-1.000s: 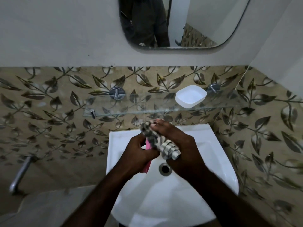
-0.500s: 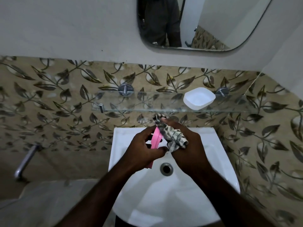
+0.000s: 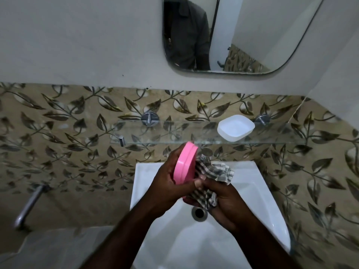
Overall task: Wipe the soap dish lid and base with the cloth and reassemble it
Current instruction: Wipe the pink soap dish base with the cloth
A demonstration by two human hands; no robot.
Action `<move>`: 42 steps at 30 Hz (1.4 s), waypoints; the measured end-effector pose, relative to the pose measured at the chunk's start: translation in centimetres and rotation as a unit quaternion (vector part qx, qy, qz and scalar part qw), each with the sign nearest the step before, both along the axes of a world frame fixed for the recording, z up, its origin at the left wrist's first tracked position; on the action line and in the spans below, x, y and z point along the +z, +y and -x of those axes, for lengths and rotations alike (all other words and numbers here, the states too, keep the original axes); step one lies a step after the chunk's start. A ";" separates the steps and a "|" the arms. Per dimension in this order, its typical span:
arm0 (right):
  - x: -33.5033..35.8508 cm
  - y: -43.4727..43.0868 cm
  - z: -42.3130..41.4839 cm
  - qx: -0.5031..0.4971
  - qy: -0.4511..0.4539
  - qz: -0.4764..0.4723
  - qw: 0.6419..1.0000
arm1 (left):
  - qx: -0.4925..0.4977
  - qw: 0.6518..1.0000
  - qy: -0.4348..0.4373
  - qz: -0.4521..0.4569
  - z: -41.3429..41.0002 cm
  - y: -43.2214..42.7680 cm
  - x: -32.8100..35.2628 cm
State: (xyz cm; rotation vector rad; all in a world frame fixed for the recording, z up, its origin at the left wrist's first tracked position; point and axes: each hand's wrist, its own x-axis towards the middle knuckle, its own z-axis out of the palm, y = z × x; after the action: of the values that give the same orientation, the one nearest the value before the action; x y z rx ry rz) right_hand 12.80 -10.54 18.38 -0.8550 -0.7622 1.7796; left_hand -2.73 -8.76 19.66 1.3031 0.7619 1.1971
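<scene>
Two bare forearms reach in from the bottom edge over a white sink [image 3: 254,193], whose drain [image 3: 199,212] shows just beneath the hands. The left hand [image 3: 165,188] grasps the pink lid [image 3: 184,164] of the soap dish, fingers curled round its near end and thumb across its lower edge. The lid stands on edge above the basin, its long axis running from the near end up and away toward the wall and leaning slightly right at the top. Its smooth broad face points left and toward the camera. The right hand [image 3: 230,202] is clenched on a checked grey and white cloth [image 3: 217,171], which is bunched against the lid's right side. That side is probably the hollow one, though the cloth and fingers hide it. Part of the cloth hangs below the lid between the two hands. Beyond them a glass shelf [image 3: 171,133] is fixed to the leaf-patterned tiles, and the white base [image 3: 236,128] of the dish sits on its right part, open side up, well apart from the lid. A metal pipe [image 3: 29,204] juts from the wall low at the left. Farthest off, a mirror [image 3: 262,35] hangs on the plain wall, reflecting a dark sleeve.
</scene>
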 end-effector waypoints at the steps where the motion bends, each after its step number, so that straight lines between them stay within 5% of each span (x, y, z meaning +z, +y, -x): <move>1: -0.1 0.1 0.1 0.000 -0.001 0.005 1.000 | -0.015 1.000 0.003 0.001 0.0 -0.1 -0.2; 10: 1.3 1.0 1.0 -0.147 -0.240 -0.132 0.950 | -0.100 0.989 0.104 -0.044 0.2 -0.9 -1.2; 16: 0.9 1.4 0.0 -0.246 -0.461 -0.266 0.810 | -0.105 0.990 0.045 0.078 0.5 -0.9 -0.7; 19: 1.8 1.5 -0.1 -0.246 -0.464 -0.290 0.800 | -0.129 0.984 0.067 0.099 0.2 -0.7 -1.5; 26: 3.7 1.5 -1.4 -0.240 -0.335 -0.204 0.888 | -0.116 0.985 0.095 0.090 0.3 -0.6 -1.2; 29: 4.7 0.1 -1.6 -0.214 -0.402 -0.304 0.837 | -0.130 0.983 0.112 0.071 0.5 -0.3 -0.6; 32: 4.8 -1.2 -0.4 -0.104 -0.539 -0.487 0.679 | -0.150 0.981 0.117 0.040 0.3 -0.3 -0.3; 34: 4.2 -1.2 -0.5 -0.035 -0.500 -0.510 0.699 | -0.139 0.981 0.130 0.034 0.6 -0.2 -0.1; 36: 4.2 -0.7 -1.4 -0.021 -0.437 -0.417 0.797 | -0.130 0.977 0.166 0.033 1.0 -0.2 -0.2; 37: 4.0 -0.5 -1.9 -0.048 -0.431 -0.392 0.812 | -0.123 0.974 0.187 0.034 1.1 -0.1 -0.3; 40: 3.9 -0.2 -2.5 -0.145 -0.475 -0.431 0.753 | -0.115 0.971 0.209 0.008 1.1 -0.3 -0.1; 42: 4.5 0.2 -1.9 -0.118 -0.501 -0.493 0.702 | -0.109 0.968 0.225 -0.005 1.2 -0.2 0.0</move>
State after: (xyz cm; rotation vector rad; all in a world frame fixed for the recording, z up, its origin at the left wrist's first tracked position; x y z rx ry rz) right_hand 14.71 -10.31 22.89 -1.0135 -1.9438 0.3104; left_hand -3.92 -8.92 19.63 1.6464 0.9049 0.7358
